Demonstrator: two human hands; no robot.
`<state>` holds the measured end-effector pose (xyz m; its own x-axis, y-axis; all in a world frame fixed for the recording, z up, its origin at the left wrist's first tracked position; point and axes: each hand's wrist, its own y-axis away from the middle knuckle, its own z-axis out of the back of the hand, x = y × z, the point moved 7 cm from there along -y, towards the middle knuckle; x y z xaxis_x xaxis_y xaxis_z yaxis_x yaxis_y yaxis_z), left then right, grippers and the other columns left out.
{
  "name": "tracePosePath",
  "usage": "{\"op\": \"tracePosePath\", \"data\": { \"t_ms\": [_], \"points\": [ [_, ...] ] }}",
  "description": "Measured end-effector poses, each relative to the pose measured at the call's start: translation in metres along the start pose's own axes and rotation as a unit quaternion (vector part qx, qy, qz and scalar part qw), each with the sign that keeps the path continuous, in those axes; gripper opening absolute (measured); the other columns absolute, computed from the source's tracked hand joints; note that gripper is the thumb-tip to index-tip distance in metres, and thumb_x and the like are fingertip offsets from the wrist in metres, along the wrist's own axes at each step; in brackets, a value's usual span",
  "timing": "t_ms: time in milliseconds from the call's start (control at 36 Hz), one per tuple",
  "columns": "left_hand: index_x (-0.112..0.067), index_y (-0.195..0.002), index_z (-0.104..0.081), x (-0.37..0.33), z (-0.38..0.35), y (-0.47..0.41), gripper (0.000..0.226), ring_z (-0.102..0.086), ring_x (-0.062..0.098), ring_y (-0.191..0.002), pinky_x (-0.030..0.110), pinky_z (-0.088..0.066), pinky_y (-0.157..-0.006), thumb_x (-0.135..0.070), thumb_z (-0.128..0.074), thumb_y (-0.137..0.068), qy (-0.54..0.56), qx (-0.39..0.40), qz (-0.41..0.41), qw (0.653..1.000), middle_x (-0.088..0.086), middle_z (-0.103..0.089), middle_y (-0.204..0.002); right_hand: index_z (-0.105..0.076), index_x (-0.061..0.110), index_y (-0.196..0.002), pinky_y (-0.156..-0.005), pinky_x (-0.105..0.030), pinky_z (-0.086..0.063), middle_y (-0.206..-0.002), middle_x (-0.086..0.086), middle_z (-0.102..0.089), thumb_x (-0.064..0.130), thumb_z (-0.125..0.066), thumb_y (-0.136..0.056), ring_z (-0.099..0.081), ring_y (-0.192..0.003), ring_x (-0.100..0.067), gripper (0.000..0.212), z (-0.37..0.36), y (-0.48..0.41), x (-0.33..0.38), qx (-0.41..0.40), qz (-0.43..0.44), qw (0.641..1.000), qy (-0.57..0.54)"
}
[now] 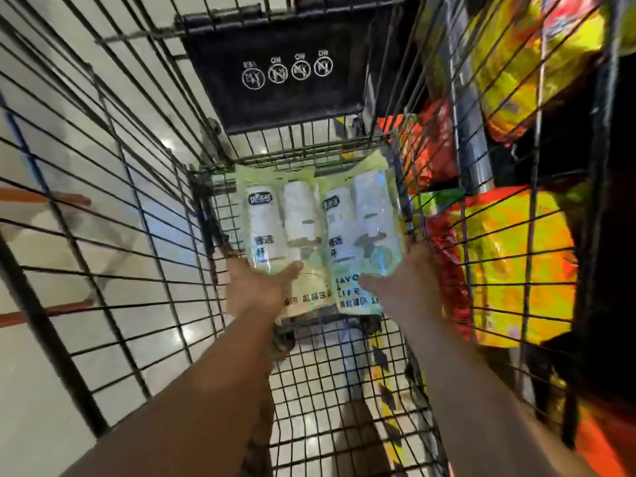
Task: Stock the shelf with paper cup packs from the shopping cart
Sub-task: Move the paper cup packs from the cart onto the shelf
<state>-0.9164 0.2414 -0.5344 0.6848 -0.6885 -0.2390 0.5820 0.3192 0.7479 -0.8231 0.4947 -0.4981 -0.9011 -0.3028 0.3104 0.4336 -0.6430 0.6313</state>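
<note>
Cup packs in cart | left hand grips one's near end | right hand likewise

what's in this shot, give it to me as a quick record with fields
setting: shopping cart, seen from above
packs: two paper cup packs side by side at the cart's far end, left pack and right pack
left hand: grips the left pack's near end, thumb on top
right hand: grips the right pack's near end, thumb on top
outside cart: snack bags to the right, behind the wires
stage: both packs inside the cart
</note>
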Motion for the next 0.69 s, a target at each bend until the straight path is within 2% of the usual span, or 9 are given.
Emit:
{"op": "tracePosePath", "data": {
  "t_ms": [83,139,194,250,333,444,556,639,694],
  "points": [
    [-0.018,-0.129,-0.028,-0.002,-0.003,0.013,0.094,-0.067,0.022,-0.078,0.030,-0.055,-0.053,-0.033,-0.095,-0.064,0.095,0.056,0.004,0.994,0.002,-0.060,-0.107,-0.042,0.006,-0.120,-0.072,-0.038,-0.053,-0.101,-0.007,-0.057,0.024,-0.089,-0.062,-0.063,-0.090,-0.031,0.076,0.008,0.010,0.002,-0.023,0.021,0.999,-0.013],
    [-0.012,-0.132,-0.031,-0.007,-0.004,0.026,0.096,-0.065,0.021,-0.076,0.027,-0.050,-0.046,-0.030,-0.096,-0.063,0.097,0.085,-0.007,0.992,0.005,-0.059,-0.108,-0.041,0.009,-0.124,-0.074,-0.037,-0.054,-0.110,-0.010,-0.060,0.027,-0.088,-0.064,-0.063,-0.094,-0.032,0.079,0.014,0.021,0.002,-0.015,0.027,0.999,-0.017],
    [-0.003,-0.117,-0.049,-0.006,-0.005,0.036,0.078,-0.069,0.023,-0.072,0.034,-0.057,-0.050,-0.032,-0.096,-0.061,0.070,0.104,-0.016,0.992,0.009,-0.068,-0.096,-0.035,0.010,-0.135,-0.078,-0.031,-0.048,-0.125,-0.012,-0.058,0.031,-0.088,-0.067,-0.061,-0.108,-0.032,0.088,0.020,0.034,0.001,-0.003,0.029,0.999,-0.015],
    [-0.013,-0.103,-0.058,-0.004,-0.001,0.055,0.066,-0.071,0.023,-0.073,0.038,-0.061,-0.059,-0.035,-0.098,-0.055,0.062,0.105,-0.044,0.992,0.005,-0.070,-0.088,-0.028,0.010,-0.144,-0.083,-0.028,-0.042,-0.138,-0.011,-0.051,0.032,-0.087,-0.069,-0.055,-0.121,-0.031,0.098,0.028,0.053,0.002,0.006,0.042,0.999,-0.022],
    [-0.017,-0.118,-0.051,0.006,0.008,0.083,0.089,-0.071,0.024,-0.087,0.041,-0.062,-0.072,-0.042,-0.098,-0.047,0.051,0.102,-0.063,0.992,0.002,-0.069,-0.105,-0.022,0.012,-0.152,-0.096,-0.030,-0.043,-0.149,-0.010,-0.046,0.034,-0.088,-0.068,-0.051,-0.129,-0.027,0.109,0.040,0.082,0.007,0.009,0.066,0.997,-0.026],
    [-0.010,-0.114,-0.052,0.020,0.037,0.125,0.081,-0.073,0.023,-0.075,0.043,-0.063,-0.063,-0.034,-0.096,-0.051,0.091,0.103,-0.044,0.989,0.008,-0.071,-0.095,-0.026,0.017,-0.149,-0.085,-0.033,-0.053,-0.136,-0.008,-0.057,0.035,-0.088,-0.067,-0.062,-0.112,-0.028,0.105,0.061,0.116,0.010,0.025,0.084,0.996,-0.030],
    [-0.009,-0.108,-0.045,0.023,0.079,0.175,0.064,-0.065,0.016,-0.066,0.020,-0.049,-0.040,-0.018,-0.092,-0.066,0.132,0.093,-0.059,0.985,0.007,-0.066,-0.089,-0.034,0.023,-0.143,-0.077,-0.028,-0.050,-0.123,0.001,-0.058,0.029,-0.089,-0.068,-0.060,-0.102,-0.021,0.093,0.098,0.147,0.020,0.041,0.110,0.990,-0.079],
    [-0.016,-0.109,-0.049,0.024,0.113,0.210,0.059,-0.065,0.008,-0.059,0.017,-0.045,-0.041,-0.020,-0.091,-0.068,0.153,0.093,-0.097,0.979,0.006,-0.071,-0.091,-0.047,0.034,-0.121,-0.055,-0.014,-0.046,-0.103,0.007,-0.065,0.022,-0.088,-0.067,-0.064,-0.080,-0.009,0.069,0.124,0.165,0.027,0.054,0.144,0.978,-0.143],
    [-0.016,-0.114,-0.050,0.025,0.143,0.232,0.063,-0.069,0.011,-0.064,0.023,-0.055,-0.049,-0.022,-0.091,-0.066,0.168,0.085,-0.120,0.975,0.008,-0.073,-0.090,-0.055,0.032,-0.120,-0.058,-0.016,-0.052,-0.100,0.008,-0.070,0.028,-0.090,-0.066,-0.068,-0.079,-0.002,0.066,0.138,0.180,0.037,0.089,0.158,0.967,-0.179]
  ]
}}
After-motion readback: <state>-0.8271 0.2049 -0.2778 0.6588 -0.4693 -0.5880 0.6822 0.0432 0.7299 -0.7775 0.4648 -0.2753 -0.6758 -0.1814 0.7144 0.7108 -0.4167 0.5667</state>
